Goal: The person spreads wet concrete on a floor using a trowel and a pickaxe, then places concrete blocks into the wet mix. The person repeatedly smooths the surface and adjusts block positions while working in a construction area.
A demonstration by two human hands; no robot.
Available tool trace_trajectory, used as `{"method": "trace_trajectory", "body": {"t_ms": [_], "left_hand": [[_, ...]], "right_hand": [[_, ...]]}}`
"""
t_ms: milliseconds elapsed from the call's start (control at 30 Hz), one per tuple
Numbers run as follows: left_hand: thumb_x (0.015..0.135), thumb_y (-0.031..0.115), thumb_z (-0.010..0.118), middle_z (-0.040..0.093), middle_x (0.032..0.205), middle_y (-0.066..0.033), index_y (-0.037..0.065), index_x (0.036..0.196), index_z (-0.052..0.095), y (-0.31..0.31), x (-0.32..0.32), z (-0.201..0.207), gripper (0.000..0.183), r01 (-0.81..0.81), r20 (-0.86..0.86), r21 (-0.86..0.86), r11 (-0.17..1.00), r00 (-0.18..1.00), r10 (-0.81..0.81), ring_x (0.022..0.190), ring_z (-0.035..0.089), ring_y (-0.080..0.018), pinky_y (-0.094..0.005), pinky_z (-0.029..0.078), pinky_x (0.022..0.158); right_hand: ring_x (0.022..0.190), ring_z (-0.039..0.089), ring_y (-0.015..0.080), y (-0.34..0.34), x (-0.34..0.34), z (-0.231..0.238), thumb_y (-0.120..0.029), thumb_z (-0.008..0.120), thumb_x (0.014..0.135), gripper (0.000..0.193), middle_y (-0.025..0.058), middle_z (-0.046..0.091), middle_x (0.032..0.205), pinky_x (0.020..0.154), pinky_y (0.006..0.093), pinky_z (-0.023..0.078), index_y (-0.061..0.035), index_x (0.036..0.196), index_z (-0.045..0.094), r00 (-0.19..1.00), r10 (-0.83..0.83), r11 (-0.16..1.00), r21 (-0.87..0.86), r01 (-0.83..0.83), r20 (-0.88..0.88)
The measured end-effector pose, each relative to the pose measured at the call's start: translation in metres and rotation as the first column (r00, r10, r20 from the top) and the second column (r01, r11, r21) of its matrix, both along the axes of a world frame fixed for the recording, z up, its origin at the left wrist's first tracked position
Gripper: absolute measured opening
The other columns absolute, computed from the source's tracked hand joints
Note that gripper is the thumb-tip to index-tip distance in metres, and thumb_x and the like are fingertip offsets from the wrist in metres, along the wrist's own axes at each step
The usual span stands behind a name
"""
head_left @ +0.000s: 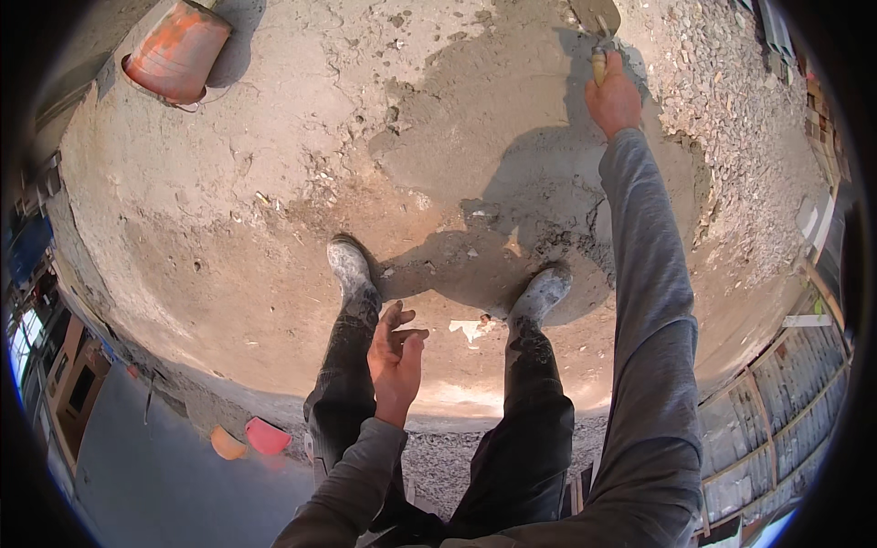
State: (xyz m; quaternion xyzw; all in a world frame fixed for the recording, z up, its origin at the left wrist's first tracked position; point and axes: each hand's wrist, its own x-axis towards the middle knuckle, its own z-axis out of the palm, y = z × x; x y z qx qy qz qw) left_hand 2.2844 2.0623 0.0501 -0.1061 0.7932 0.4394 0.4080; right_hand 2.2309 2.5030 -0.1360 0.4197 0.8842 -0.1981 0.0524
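My right hand (pixel 614 99) reaches far forward, its fingers wrapped round the light handle of a trowel (pixel 596 15). The trowel's grey blade is at the top edge of the view, over or against smooth grey wet mortar (pixel 475 110); whether it touches cannot be made out. My left hand (pixel 396 370) hangs in front of my left leg, with nothing in it. Its fingers are loosely bent and apart.
An orange, cement-stained bucket (pixel 183 50) lies tipped at the far left. Loose gravel (pixel 731 137) borders the mortar on the right. My dusty boots (pixel 541 292) stand on the rough ground. Corrugated sheets (pixel 776 416) are at the lower right, pink (pixel 268 436) and orange pieces at the lower left.
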Motion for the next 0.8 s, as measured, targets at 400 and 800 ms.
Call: {"method": "trace_trajectory", "body": {"t_ms": [400,800], "left_hand": [[0.091,0.004,0.053,0.054,0.12,-0.0125,-0.002,0.136,0.042,-0.039,-0.007,0.016,0.047,-0.354,0.138,-0.013,0.935,0.926,0.353,0.1,0.06,-0.0181,-0.029,0.049,0.083],[0.091,0.007,0.055,0.054,0.122,-0.0114,-0.001,0.136,0.042,-0.032,0.019,0.011,0.048,-0.298,0.153,0.021,0.954,0.944,0.291,0.099,0.062,-0.0175,-0.0281,0.05,0.08]], "right_hand": [[0.085,0.062,0.0448,-0.201,0.098,-0.025,-0.008,0.059,0.082,0.037,0.0227,0.062,0.103,0.07,0.0525,0.049,-0.0085,0.114,0.042,0.838,0.528,0.789,-0.445,-0.424,0.137],[0.086,0.063,0.0442,-0.217,0.143,-0.006,-0.007,0.057,0.083,0.027,0.0245,0.062,0.101,0.072,0.0512,0.05,-0.0061,0.105,0.041,0.842,0.496,0.809,-0.467,-0.358,0.213]]}}
